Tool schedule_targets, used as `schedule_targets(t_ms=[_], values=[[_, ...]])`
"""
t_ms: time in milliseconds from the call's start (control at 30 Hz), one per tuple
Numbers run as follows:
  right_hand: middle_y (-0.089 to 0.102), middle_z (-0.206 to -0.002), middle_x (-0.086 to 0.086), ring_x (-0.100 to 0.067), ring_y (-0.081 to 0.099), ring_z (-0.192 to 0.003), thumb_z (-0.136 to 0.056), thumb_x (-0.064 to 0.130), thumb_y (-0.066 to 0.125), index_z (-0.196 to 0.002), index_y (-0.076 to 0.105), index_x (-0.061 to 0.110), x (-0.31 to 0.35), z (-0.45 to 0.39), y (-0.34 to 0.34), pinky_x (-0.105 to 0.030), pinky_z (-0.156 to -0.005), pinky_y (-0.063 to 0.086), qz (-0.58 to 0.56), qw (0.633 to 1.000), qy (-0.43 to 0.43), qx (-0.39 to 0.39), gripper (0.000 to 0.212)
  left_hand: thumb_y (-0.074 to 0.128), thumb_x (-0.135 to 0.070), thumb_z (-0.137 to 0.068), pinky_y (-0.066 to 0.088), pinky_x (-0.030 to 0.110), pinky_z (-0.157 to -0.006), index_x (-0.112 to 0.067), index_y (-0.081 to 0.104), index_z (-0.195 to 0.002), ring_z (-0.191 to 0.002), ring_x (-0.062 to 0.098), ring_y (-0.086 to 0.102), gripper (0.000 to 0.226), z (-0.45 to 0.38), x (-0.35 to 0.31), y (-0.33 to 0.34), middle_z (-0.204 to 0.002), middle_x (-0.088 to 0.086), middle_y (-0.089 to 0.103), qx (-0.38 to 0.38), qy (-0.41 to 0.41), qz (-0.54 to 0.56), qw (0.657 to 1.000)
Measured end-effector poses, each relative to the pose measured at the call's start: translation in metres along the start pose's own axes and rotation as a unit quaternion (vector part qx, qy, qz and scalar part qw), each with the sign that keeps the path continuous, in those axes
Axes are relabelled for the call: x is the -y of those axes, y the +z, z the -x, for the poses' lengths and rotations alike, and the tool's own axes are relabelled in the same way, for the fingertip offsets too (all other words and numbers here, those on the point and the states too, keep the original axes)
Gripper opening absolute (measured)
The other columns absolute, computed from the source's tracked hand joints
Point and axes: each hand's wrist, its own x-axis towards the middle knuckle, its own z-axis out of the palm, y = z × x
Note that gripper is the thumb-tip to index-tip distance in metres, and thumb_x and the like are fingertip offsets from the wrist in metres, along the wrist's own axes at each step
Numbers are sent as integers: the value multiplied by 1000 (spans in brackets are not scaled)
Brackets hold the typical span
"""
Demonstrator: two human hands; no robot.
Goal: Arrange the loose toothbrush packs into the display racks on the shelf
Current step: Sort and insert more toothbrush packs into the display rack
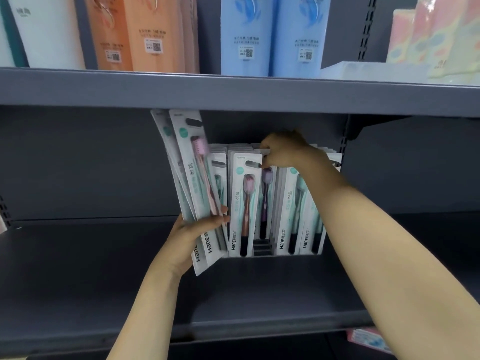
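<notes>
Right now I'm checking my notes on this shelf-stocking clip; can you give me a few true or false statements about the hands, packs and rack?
1. The left hand holds a tilted bunch of packs. True.
2. The right hand rests flat on the shelf. False: it pinches the top of a pack in the rack.
3. The front pack in the rack's second column shows a pink-headed brush. True.
4. Every column in the rack is filled to the front. False: one column has an open gap at the front, with a purple brush pack set further back.
5. The shelf above carries only toothbrushes. False: it holds orange bottles and blue bottles.
</notes>
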Motion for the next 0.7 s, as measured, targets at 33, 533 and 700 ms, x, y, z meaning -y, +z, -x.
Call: schedule_targets(t_ms=[33,533,700], values=[[58,-87,-3,-28,52,-103,-79,32,66,-80,62,20,0,2,0,-37,-90,29,-1,1000,-4,-11,13,78,-26,-49,50,37,-90,-14,76,-92,-94,20,70,45,0,1,1,-91,9,74,21,-8,-8,1000],[63,-90,3,9,53,-55,-85,36,66,-98,51,23,29,34,-35,-11,-50,40,-483,875,-43,23,24,79,-15,-56,54,29,-87,-13,77,-89,-97,23,71,33,-11,8,15,-95,14,75,121,-23,-48,991],[60,-80,-10,-5,45,-47,-84,26,69,-94,51,17,18,34,-31,-19,-45,34,-499,864,-35,57,23,72,-12,-66,54,31,-88,-16,70,-104,-100,20,70,39,-15,12,15,-102,7,74,108,-27,-43,993]])
